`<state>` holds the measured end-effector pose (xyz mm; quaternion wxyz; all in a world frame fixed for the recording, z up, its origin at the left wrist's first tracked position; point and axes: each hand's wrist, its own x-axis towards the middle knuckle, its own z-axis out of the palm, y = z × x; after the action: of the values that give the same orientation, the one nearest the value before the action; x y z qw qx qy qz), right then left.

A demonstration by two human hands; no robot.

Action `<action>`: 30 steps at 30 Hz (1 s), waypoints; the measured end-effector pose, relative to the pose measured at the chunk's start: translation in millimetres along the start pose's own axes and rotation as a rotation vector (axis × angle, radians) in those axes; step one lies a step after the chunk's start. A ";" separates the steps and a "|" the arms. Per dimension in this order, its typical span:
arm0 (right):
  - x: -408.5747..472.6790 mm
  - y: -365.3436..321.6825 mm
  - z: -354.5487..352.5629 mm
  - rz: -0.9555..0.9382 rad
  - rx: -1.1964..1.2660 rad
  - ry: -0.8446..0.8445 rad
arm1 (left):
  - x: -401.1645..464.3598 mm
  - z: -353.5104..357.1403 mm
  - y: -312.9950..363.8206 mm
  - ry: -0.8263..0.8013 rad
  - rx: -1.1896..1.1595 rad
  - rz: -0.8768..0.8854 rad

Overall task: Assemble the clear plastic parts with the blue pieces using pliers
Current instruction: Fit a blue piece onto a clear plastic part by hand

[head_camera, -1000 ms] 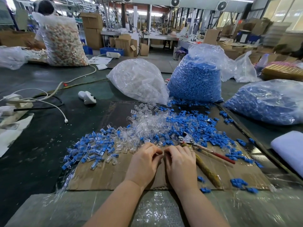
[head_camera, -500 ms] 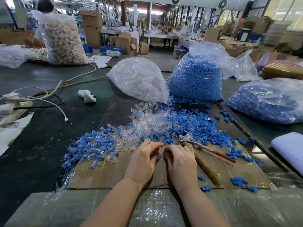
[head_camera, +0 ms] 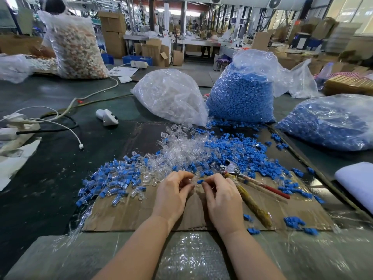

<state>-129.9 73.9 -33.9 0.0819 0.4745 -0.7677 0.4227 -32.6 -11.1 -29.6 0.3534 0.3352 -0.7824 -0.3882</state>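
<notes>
So both hands are down at the near edge of the cardboard sheet [head_camera: 141, 211], fingers curled in. The right hand [head_camera: 223, 201] is pinching a small blue piece [head_camera: 200, 181] at its fingertips, and the left hand [head_camera: 173, 194] is pinching what looks like a clear part [head_camera: 192, 179], though it's see-through and tiny, so I'm half guessing. The two bits are just beside each other, about to be pushed together.

What could go wrong, I reckon: those parts are slippery and small, so a crooked push could pop one out into the loose pile of clear and blue pieces [head_camera: 201, 152] just beyond the hands, and good luck finding it. The pliers [head_camera: 238, 174] lie untouched just right of the right hand, jaws pointing away, so the squeeze step isn't done yet. A careless reach could scatter things.

Compared with half a second back, the hands have parted a little, so the blue piece now shows between them. The pliers haven't moved.
</notes>
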 end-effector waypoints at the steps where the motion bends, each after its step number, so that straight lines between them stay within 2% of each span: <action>1: 0.0 -0.2 -0.1 -0.001 0.001 0.004 | -0.1 0.1 -0.5 0.001 0.001 0.003; 15: -0.9 -2.0 -2.7 -0.024 0.044 -0.027 | 3.0 0.9 -2.9 -0.049 -0.258 -0.137; 22: -1.5 -4.7 -1.5 -0.067 -0.054 -0.028 | 3.5 -2.1 -0.1 -0.086 -0.394 -0.211; 27: -2.1 -3.7 -0.4 -0.073 -0.067 -0.031 | 2.7 -4.8 3.3 -0.113 -0.407 -0.202; 30: -2.5 -3.7 -1.2 -0.111 -0.044 -0.042 | 3.1 -5.2 3.0 -0.105 -0.331 -0.182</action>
<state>-126.0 75.6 -32.3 0.0997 0.5232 -0.7509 0.3905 -30.8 -14.1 -23.9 0.3255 0.3212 -0.6917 -0.5589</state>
